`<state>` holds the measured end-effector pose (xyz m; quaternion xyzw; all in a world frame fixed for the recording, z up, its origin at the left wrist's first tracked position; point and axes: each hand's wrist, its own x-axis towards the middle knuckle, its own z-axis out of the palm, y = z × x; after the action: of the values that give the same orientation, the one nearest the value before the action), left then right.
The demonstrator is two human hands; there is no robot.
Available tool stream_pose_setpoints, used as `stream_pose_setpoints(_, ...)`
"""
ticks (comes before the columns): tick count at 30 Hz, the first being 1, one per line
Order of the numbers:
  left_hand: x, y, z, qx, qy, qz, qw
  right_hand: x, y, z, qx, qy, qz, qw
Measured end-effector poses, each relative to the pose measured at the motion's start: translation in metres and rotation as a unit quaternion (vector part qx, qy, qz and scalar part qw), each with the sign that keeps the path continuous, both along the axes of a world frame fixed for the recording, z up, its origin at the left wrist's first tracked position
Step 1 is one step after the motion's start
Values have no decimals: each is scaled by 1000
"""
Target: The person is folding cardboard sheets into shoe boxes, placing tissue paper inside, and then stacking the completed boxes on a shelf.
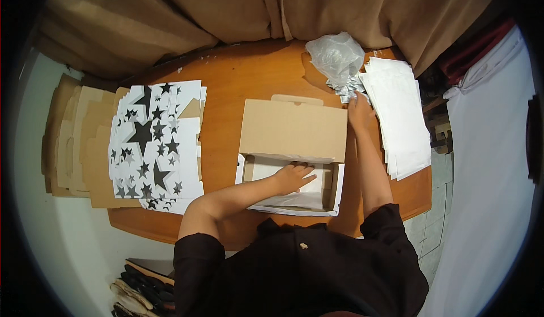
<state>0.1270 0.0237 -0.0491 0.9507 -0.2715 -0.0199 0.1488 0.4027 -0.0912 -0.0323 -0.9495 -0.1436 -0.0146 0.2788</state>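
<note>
— We are looking down on an oval wooden table (249, 84), where an open cardboard box (292, 130) sits just in front of the seated person, lid thrown back toward the brown curtain (226, 5). What is the left hand (293, 176) doing?

— It lies flat inside the box, fingers together and stretched out, pressing on the white paper lining (294, 199). We see no pinch, only the palm bearing down.

— And the right hand (359, 108)?

— It reaches to the far right corner of the lid, at the near edge of the stack of white sheets (399, 118), with a crumpled clear plastic bag (335, 56) just behind. We cannot tell whether its fingers grip anything; they are seen from behind.

— How would we judge the box to handle?

— Light and fairly stiff, we think, being thin corrugated board. The walls would take a hold best; the hinged lid would likely flop. The paper inside looks soft and easily creased, so a flat palm suits it.

— Anything else on the table?

— To the left, flat box blanks printed with black stars (156, 147) lie atop plain brown cardboard blanks (79, 141) that overhang the table edge.
</note>
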Motion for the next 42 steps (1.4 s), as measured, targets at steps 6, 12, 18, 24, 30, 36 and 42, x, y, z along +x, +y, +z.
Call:
stream_pose_setpoints(6,11,18,45,-98,295,12,950,25,-6,-28,-229,-74,4,971)
stream_pose_setpoints(12,-12,11,16,-124,456,-15,881,17,-14,-22,-245,-120,31,962)
stream_pose_setpoints(18,-10,33,81,-196,528,89,822,12,-30,-17,-191,-142,99,966)
stream_pose_setpoints(24,-36,55,110,-164,488,84,853,26,-26,-32,-134,-58,-65,987)
stream_pose_setpoints(30,-34,32,81,-83,76,172,979,25,-18,-27,-118,-4,-50,992)
stream_pose_setpoints(36,-21,20,72,-16,-211,197,957,18,-31,-30,99,9,-47,994)
stream_pose_setpoints(42,-18,26,77,-12,-236,302,924,-51,-39,20,438,81,7,895)
